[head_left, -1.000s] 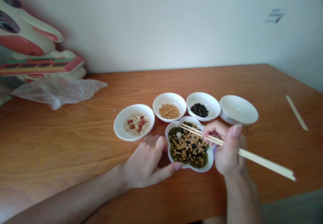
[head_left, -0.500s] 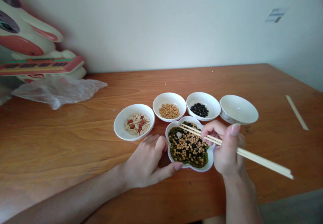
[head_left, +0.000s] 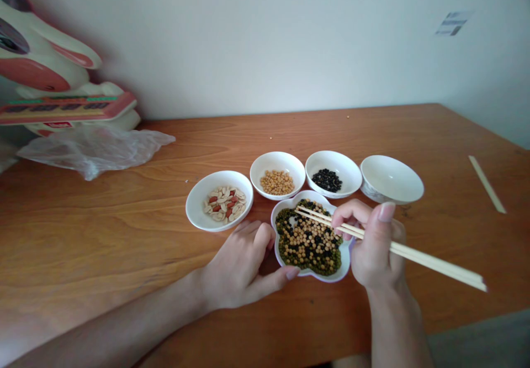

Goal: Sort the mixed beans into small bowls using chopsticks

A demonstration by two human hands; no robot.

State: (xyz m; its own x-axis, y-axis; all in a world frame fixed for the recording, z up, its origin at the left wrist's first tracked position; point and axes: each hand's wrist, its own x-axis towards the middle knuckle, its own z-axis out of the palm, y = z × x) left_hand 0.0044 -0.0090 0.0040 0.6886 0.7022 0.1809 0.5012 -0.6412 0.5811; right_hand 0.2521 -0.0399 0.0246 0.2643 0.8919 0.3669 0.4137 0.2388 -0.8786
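My right hand [head_left: 375,241] is closed around a pair of wooden chopsticks [head_left: 434,263], whose tips reach into the upper part of a scalloped white dish [head_left: 343,268]. Green, black and tan beans [head_left: 310,241] are mixed in that dish. My left hand [head_left: 244,263] rests against the dish's left side, thumb on the front rim, fingers curled; what they grip, if anything, is hidden. Behind stand a bowl of peanuts [head_left: 194,213], a bowl of tan beans [head_left: 257,172], a bowl of black beans [head_left: 351,175] and a bowl without visible contents [head_left: 391,180].
A crumpled plastic bag [head_left: 99,150] lies at the left, before a cow-shaped toy keyboard [head_left: 70,108]. On the right of the wooden table [head_left: 207,147] is a flat pale strip [head_left: 487,184]. A wall rises behind the table.
The rear ends of the chopsticks have shifted slightly right and up, and their tips have moved slightly down. My left hand has hardly moved.
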